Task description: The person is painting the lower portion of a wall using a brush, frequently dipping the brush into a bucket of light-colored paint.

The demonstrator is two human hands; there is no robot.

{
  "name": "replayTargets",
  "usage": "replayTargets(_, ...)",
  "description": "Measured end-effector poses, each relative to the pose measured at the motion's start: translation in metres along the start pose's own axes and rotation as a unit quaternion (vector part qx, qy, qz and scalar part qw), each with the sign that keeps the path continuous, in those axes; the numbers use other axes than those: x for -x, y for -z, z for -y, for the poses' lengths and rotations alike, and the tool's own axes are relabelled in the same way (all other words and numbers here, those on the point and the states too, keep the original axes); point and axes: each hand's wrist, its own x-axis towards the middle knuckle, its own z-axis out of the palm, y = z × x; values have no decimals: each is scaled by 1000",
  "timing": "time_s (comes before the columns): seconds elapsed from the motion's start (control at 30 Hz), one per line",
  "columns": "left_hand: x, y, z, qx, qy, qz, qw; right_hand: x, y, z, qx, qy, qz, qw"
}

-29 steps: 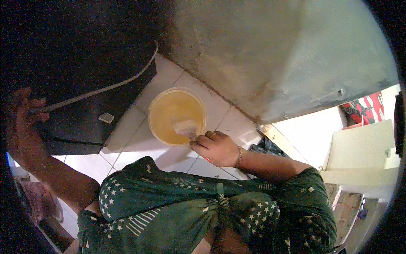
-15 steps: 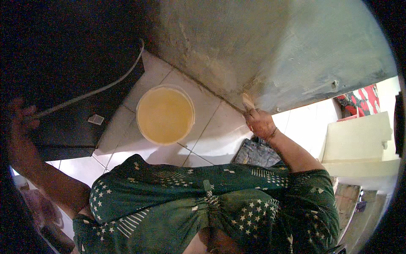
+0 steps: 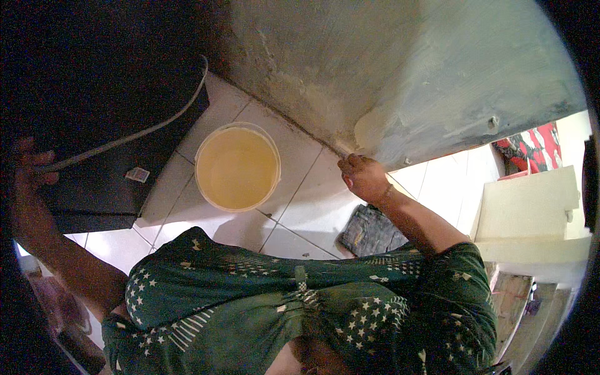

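At the far left, one left hand (image 3: pixel 34 165) lies in shadow at the end of a single pale cord (image 3: pixel 134 136), thin, smooth and curved; whether that grip is clasping the cord or is only beside it, I cannot tell. Behind the cord is one black cabinet (image 3: pixel 112 203), flat-faced and straight-edged, with one small rectangular white label (image 3: pixel 137 174).

Next comes one round bucket (image 3: pixel 237 124) of translucent plastic, upright on the floor (image 3: pixel 303 209) between the cabinet and the wall, with pale yellow liquid (image 3: pixel 237 167) inside. The floor is of glossy white square tiles with thin dark seams. Along the bottom spreads one green shirt (image 3: pixel 250 306), soft and gathered at the middle, printed with white stars and stripes.

Above and to the right rises one grey wall (image 3: pixel 456 81), rough and streaky, with a damp-looking pale patch just above the right hand (image 3: pixel 365 178). That hand's grip is clenched on one small pale tool (image 3: pixel 342 152), mostly hidden by the fingers, at the wall's lower edge. Below it lies one folded dark grey cloth (image 3: pixel 373 231), creased and roughly square.

Farther right are one red, black and white patterned cloth (image 3: pixel 537 147) and one smooth cream panel (image 3: pixel 528 206).
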Motion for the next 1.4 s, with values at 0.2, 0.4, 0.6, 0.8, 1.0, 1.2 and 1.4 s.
replayTargets(0.2,5,11,2,-8,-22,26,999,-17,-54,-38,25,51,47,997)
replayTargets(0.4,7,26,18,-11,-58,35,998,-5,59,-4,35,9,-83,996)
replayTargets(0.6,7,-11,5,29,-9,18,999,-18,12,0,-42,69,-152,985)
replayTargets(0.8,4,3,1,-1,44,-19,999,-20,-6,-43,-31,12,-49,998)
replayTargets(1.0,7,1,3,-50,11,-32,998,-2,140,6,78,-24,-189,979)
replayTargets(1.2,6,-21,-6,5,49,-4,999,-35,35,11,5,-64,33,997)
replayTargets(1.4,7,-5,3,31,29,-4,999,-29,47,-24,64,-4,-88,994)
